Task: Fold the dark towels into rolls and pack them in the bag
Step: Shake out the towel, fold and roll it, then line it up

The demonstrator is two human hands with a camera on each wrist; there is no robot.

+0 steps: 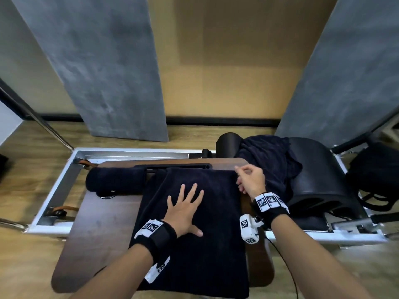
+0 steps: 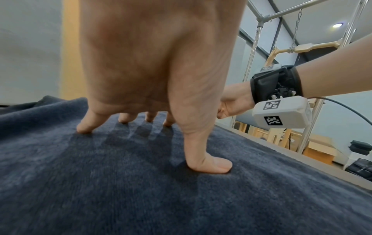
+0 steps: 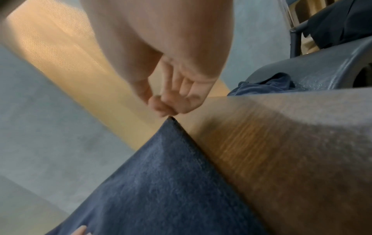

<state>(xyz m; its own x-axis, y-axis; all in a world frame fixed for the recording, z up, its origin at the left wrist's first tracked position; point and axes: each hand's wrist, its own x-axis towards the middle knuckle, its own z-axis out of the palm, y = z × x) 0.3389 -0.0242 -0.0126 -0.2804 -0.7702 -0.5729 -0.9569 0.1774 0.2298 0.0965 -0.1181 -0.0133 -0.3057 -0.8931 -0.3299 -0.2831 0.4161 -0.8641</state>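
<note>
A dark navy towel (image 1: 194, 234) lies spread flat on a brown wooden board (image 1: 97, 229) set across a metal-framed exercise bed (image 1: 64, 182). The left hand (image 1: 183, 212) presses down on the towel's middle, fingers straight and spread. The right hand (image 1: 251, 180) is at the towel's far right corner, thumb and fingertips pinched together just above the corner; whether they hold the cloth cannot be told. A rolled dark towel (image 1: 114, 180) lies at the board's far left edge. More dark towels (image 1: 269, 160) are heaped over a black curved pad (image 1: 313, 175). A black bag (image 1: 375, 175) sits at far right.
</note>
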